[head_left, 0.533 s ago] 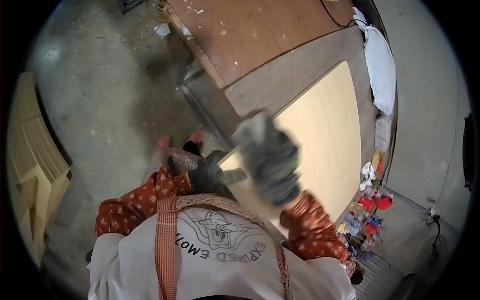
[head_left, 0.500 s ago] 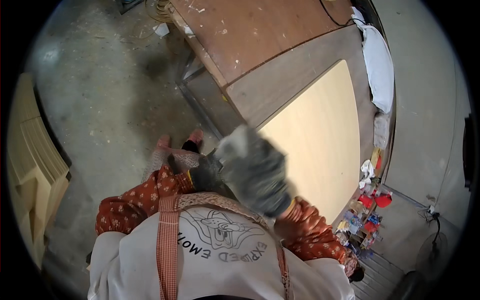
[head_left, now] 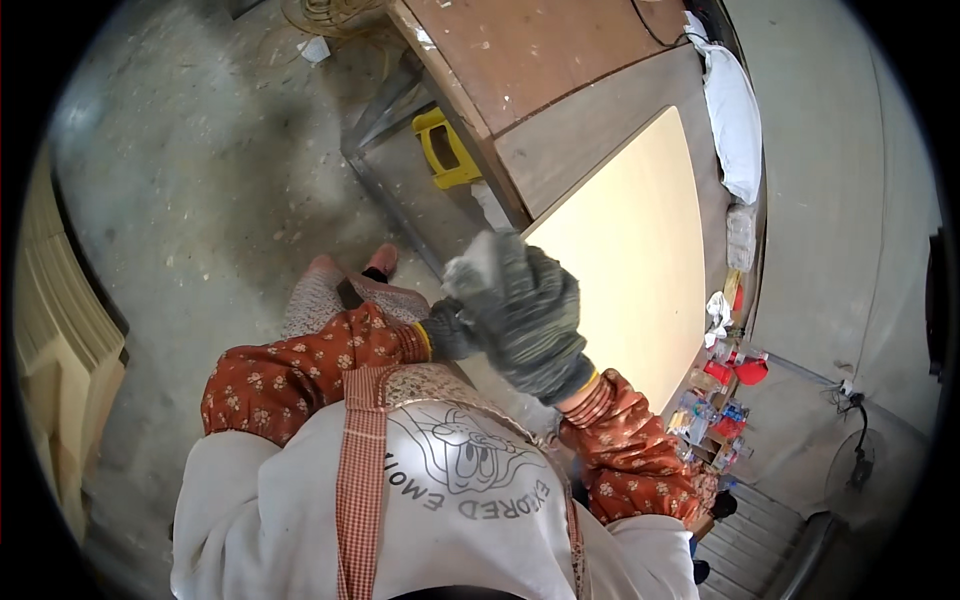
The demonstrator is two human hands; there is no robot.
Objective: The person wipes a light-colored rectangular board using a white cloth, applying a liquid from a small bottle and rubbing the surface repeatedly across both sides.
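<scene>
Hazards, left to right. The left hand, gloved, is largely hidden behind the right; its finger opening, and whether it has hold of anything, cannot be determined. With both hands crowded together, a slip of one could strike or pinch the other. The right hand, gloved, has its fingers bent; a pale patch shows at their ends, but whether this is a held item or part of the glove cannot be determined. Uneven pressure near the left edge of the panel could tilt or shift it on the table; loose glove knit could snag on a rough edge. If the panel slid right, it could disturb the clutter beyond it.

Panel condition, left to right. The panel lies flat on the table, in front of and to the right of the body. Left edge: straight. Face: pale cream, smooth-looking. Right edge: gently curved. Far corner: narrow, rounded. Near end: partly covered by the right hand and sleeve.
</scene>
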